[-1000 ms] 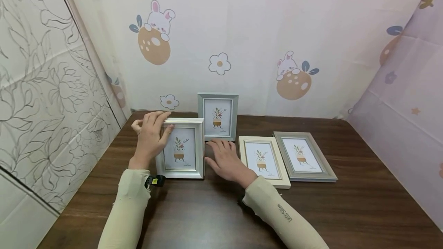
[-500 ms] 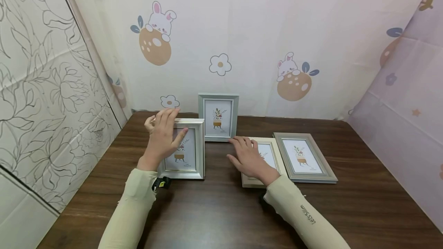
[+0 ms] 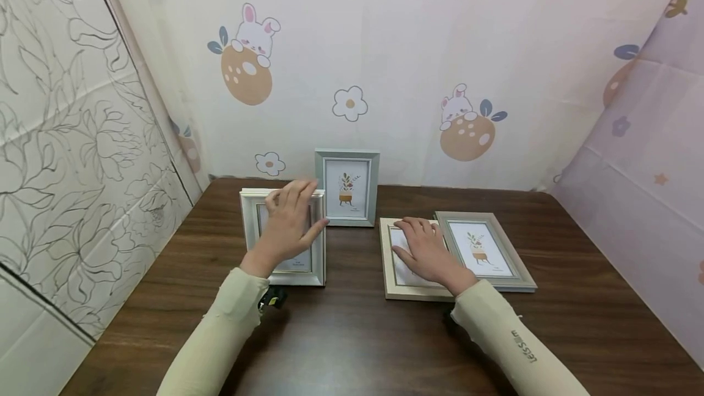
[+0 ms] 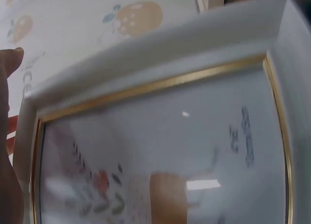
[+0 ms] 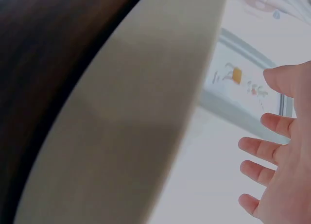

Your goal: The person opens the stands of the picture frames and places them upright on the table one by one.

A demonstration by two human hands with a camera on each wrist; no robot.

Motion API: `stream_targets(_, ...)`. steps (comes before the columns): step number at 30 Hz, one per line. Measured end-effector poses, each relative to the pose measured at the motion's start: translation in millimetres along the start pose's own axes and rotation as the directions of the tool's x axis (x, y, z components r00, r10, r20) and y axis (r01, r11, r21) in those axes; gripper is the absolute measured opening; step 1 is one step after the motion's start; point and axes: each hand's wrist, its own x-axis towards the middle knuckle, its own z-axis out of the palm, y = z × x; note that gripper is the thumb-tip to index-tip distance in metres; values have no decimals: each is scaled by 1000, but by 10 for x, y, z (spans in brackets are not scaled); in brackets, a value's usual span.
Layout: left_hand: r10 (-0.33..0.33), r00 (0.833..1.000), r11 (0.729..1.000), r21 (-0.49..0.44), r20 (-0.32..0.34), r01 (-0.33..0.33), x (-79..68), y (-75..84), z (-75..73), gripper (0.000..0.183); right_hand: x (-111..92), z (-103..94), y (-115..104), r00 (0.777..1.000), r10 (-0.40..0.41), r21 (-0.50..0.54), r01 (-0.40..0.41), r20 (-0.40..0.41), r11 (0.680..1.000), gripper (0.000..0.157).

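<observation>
Four rectangular picture frames here: silver-white frame (image 3: 266, 219) and pale green frame (image 3: 348, 188) stood upright, cream frame (image 3: 401, 266) and grey-brown frame (image 3: 480, 248) laid flat. Two hands, loosely spread: left hand (image 3: 288, 223) held before the silver-white, right hand (image 3: 431, 253) over the cream, contact unclear. The dark wood-grained table (image 3: 352, 335) is backed by a rabbit-printed wall (image 3: 379, 35).

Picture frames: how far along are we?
Seemingly done: the green frame and silver frame stand upright, left hand before the silver one. Apparently in hand: cream frame, lying flat under the right hand, contact unclear. Likely remaining: taupe frame, also flat.
</observation>
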Motion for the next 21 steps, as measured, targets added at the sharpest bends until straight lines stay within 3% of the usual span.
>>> stream_targets(10, 118, 989, 991, 53, 92, -123, 131, 196, 71, 66, -154, -108, 311, 999, 54, -37, -54, 5, 998, 51)
stream_targets(21, 261, 947, 959, 61, 188, -277, 143, 459, 308, 73, -318, -151, 524, 995, 102, -86, -101, 11, 991, 49)
